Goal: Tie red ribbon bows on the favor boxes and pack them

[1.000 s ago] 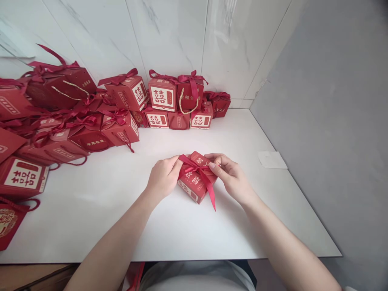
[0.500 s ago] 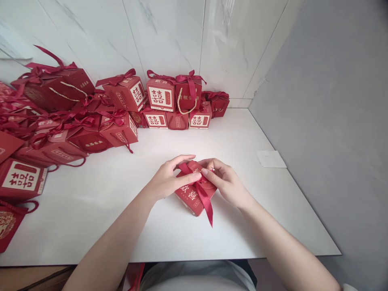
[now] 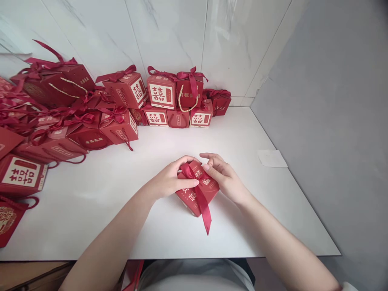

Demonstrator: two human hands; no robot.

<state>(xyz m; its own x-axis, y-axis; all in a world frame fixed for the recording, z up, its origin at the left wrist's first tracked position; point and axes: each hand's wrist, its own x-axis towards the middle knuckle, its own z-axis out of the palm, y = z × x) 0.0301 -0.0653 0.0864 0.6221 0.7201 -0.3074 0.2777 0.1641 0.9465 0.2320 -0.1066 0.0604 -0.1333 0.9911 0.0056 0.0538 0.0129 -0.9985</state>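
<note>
The ribbon (image 3: pixel 204 207) looks satiny (softly glossy), the held box (image 3: pixel 211 185) matt card, the tabletop (image 3: pixel 169 234) smooth, faintly shiny.

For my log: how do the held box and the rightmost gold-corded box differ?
The held box is between the left hand and right hand; the gold-corded box sits atop others, untouched. The held box has pale lettering; the gold-corded box, gold. Both are red and ribboned.

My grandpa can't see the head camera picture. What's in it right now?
A left hand and right hand touch a red box with a red ribbon across it, at a white table. Other gift boxes are piled behind and to the left.
</note>
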